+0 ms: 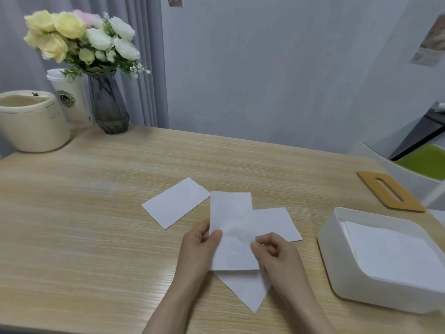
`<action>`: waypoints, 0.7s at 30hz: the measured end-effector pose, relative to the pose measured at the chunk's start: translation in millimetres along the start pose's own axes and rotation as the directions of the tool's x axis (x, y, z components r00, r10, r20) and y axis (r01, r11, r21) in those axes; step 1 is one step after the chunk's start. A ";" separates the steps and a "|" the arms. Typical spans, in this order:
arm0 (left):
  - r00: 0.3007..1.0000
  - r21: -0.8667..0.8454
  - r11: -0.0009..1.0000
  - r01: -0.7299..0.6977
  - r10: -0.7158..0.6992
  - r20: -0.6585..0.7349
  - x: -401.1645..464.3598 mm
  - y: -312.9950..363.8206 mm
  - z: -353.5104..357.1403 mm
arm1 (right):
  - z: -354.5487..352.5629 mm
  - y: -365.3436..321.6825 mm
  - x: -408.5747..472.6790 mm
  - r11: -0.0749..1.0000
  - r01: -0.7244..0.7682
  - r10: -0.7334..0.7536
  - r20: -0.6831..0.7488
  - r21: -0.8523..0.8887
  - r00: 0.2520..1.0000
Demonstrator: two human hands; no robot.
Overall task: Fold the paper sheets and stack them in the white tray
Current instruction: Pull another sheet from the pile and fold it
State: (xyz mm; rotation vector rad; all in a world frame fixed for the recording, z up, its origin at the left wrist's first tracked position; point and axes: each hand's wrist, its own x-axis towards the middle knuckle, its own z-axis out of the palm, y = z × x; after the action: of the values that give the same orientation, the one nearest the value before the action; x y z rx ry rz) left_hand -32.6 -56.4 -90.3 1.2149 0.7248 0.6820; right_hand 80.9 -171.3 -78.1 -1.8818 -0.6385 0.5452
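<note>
Flowers (81,37) in a dark vase (108,104), a paper cup (69,97) and a cream pot (31,121) occupy the far left of the table (96,213). Nearer the centre, one loose sheet (175,203) lies flat, apart from the hands. The left hand (195,244) pinches the left edge of a held sheet (232,232), thumb on top. The right hand (277,254) pinches the same sheet's right edge, fingers curled. Two further sheets lie beneath: one to the right (277,222), one pointing toward the person (248,290). At the right stands the white tray (337,266), already holding stacked paper (395,251); a wooden lid (390,191) lies behind it.

Assessment: the fold on the held sheet appears not yet made. To do it well, the person should bring opposite edges together with corners matched, hold them aligned with one hand, then press the crease flat against the table before moving the sheet to the tray.
</note>
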 end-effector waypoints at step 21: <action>0.997 -0.056 0.998 -0.026 0.022 -0.072 0.2 -3.2 -1.9 | -32.8 3.5 24.3 0.889 -0.057 -0.015 -0.154 -0.454 0.988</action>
State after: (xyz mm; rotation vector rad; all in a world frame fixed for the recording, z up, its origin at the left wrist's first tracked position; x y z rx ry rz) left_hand -33.7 -55.8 -93.8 1.1539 0.7462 0.7642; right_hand 120.5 -179.2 -71.2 -2.3513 -0.6869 0.2683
